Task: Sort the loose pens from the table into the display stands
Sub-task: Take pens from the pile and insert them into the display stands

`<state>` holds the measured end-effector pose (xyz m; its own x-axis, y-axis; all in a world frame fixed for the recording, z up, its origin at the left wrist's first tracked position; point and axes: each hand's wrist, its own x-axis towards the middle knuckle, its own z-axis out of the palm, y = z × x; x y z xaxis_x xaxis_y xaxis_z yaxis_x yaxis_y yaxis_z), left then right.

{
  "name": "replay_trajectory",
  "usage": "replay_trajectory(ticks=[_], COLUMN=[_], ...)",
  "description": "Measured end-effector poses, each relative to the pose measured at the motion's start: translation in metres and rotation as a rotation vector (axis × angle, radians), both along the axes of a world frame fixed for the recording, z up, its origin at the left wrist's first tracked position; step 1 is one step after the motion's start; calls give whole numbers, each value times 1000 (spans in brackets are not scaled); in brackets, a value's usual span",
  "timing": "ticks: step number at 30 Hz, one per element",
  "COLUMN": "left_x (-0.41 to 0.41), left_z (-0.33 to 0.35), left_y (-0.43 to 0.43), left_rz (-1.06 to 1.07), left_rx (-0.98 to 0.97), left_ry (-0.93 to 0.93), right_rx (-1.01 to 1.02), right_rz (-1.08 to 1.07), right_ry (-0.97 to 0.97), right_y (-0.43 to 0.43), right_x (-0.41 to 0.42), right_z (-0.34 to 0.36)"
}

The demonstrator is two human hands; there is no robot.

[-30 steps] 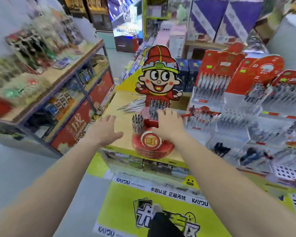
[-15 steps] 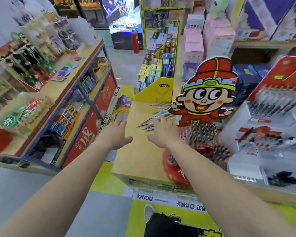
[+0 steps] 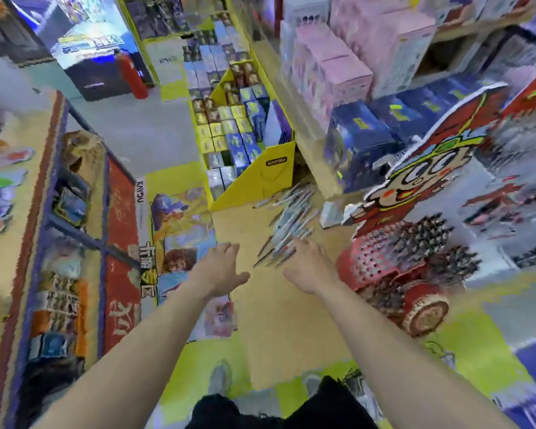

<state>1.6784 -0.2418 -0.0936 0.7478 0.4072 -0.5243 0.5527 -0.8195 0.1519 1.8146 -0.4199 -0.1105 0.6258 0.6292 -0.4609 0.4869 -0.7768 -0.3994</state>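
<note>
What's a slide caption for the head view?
Left hand and right hand, open, reach for loose pens beside the red display stand.

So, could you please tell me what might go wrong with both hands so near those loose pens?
The loose pens lie in a criss-crossed heap; the right hand could scatter them across the table. The red display stand sits close beside that hand, so a nudge might tip it.
</note>
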Motion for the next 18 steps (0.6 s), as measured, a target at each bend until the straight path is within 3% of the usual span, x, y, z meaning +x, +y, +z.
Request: replay_trajectory(ticks=[7,18], left_x=[43,182], left_z=[-40,-139], left_y=[91,109], left_rz=[-246,-524], left_rx=[-75,-13], left_ry=[-75,-357], right_rx=[56,113], right_rz=[-371,-578], right_ry=[17,-324], right_y=[56,73], right_x=[-19,-10], right_z=[-51,-178])
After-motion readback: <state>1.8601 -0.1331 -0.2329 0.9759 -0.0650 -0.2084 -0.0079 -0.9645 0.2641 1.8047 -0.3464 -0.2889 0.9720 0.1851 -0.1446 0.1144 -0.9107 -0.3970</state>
